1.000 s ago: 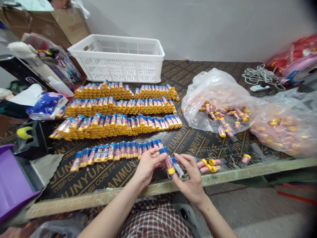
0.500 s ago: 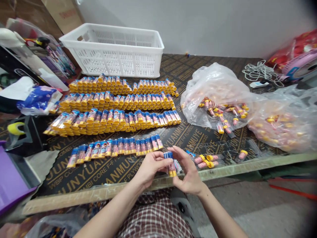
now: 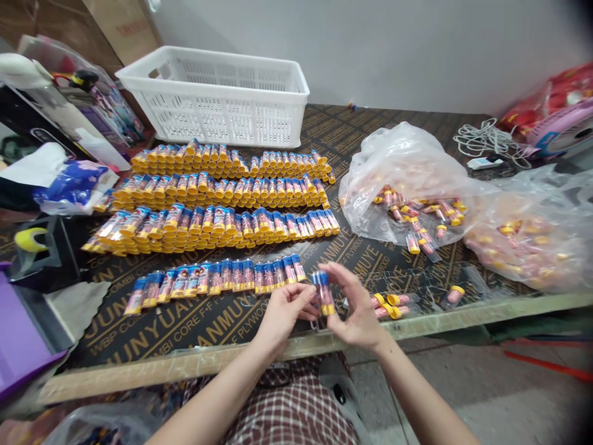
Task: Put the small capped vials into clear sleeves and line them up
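Note:
A small candy tube [image 3: 323, 294], with a blue top, a yellow bottom and pink contents, is held nearly upright just above the table's front edge. My right hand [image 3: 357, 311] curves around its right side, gripping it between thumb and fingers. Close against its left side is my left hand [image 3: 288, 311], thumb and fingertips pinched together; whether anything is between them I cannot make out. To the left lies a row of similar tubes [image 3: 214, 278]. Right of my right hand are several yellow-capped pink tubes [image 3: 402, 299] lying loose.
Stacked rows of tubes [image 3: 222, 222] fill the middle left, before a white plastic basket [image 3: 231, 114]. Clear bags [image 3: 403, 151] of yellow-capped tubes stand at right. A tape dispenser [image 3: 32, 240] and purple bin [image 3: 23, 334] sit at far left; a pink fan [image 3: 560, 127] is far right.
The tube has risen slightly and now rests in my right hand. My left thumb has come off its front, and the left fingers are pinched beside it.

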`<state>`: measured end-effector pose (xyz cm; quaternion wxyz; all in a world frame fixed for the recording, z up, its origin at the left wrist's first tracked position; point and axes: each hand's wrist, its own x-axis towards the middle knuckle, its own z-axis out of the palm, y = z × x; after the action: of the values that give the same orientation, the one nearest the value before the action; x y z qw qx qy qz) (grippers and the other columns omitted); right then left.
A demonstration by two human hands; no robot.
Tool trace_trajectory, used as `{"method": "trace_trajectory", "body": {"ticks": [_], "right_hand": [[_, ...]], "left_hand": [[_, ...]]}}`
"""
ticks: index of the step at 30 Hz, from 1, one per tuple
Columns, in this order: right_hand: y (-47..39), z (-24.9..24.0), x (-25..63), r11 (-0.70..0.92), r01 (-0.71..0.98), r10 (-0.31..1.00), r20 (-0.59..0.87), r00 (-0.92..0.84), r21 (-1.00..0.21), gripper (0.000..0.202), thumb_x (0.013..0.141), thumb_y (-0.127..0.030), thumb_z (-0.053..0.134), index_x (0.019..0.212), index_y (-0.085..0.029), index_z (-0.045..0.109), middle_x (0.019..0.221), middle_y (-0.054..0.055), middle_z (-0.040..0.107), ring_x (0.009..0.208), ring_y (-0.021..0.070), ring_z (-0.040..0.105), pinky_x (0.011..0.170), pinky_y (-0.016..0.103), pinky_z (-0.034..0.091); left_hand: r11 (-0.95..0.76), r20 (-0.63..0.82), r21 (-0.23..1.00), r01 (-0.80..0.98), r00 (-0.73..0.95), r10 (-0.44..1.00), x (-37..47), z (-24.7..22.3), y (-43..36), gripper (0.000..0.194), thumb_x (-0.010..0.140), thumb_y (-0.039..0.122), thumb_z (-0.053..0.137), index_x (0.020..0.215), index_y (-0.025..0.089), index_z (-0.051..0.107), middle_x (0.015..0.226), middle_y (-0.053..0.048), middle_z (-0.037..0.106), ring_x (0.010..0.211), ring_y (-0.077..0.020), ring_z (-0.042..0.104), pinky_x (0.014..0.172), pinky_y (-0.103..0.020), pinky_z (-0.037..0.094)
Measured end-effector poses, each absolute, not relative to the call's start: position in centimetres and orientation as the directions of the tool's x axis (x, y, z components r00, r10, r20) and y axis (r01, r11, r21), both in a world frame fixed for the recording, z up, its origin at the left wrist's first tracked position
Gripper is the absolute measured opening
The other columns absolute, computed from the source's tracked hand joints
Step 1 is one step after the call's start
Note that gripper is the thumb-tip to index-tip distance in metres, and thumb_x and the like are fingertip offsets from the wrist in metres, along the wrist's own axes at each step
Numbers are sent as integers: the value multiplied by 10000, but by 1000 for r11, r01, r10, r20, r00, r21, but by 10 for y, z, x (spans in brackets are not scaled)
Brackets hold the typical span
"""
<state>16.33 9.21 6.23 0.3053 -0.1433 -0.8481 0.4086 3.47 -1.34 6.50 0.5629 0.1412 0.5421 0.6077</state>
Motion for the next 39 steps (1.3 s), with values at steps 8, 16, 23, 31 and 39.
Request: {"method": "trace_trajectory", "body": {"ticks": [8,16,23,31,39], "right_hand": [[206,70,69,887,255,384,309,-870,-384,785,615,-169,565,1376,-176,373,1254,113,574,1185,305,477,1052,497,228],[222,73,69,895,310,386,210,-899,-320,792,626,-241,650,1378,-224,403,1449,109,399,1327,339,313,1065,527,167],[240,75,196,739,591,651,119,-749,-325,354,763,-248,580,1098,-142,622,1039,119,652,974,251,598,870,384,450],[218,65,283,653,704,700,-132,-702,-280,256,651,-193,646,900,-157,693,864,81,689,789,219,635,723,301,478],[206,54,276,669,673,669,-141,-730,-315,181,590,-93,552,714,-187,644,701,27,616,706,183,552,653,259,398]], "left_hand": [[409,-211,551,728,-352,912,50,49,-8,290,839,285,574,1094,163,637,868,-137,715,774,-273,667,662,-317,443],[297,-41,451,842,-312,949,50,34,-10,188,899,235,465,841,194,640,825,-51,630,731,-185,616,616,-263,429],[79,131,552,830,-180,975,58,47,4,148,851,190,528,982,182,597,991,-67,608,927,-207,552,792,-310,464],[-109,41,533,839,103,994,87,47,55,165,790,86,462,795,138,619,855,-123,655,869,-253,578,790,-400,459],[272,-455,810,-519,-265,850,65,62,46,147,587,165,639,598,181,493,514,39,535,506,-112,536,635,-315,516]]}}
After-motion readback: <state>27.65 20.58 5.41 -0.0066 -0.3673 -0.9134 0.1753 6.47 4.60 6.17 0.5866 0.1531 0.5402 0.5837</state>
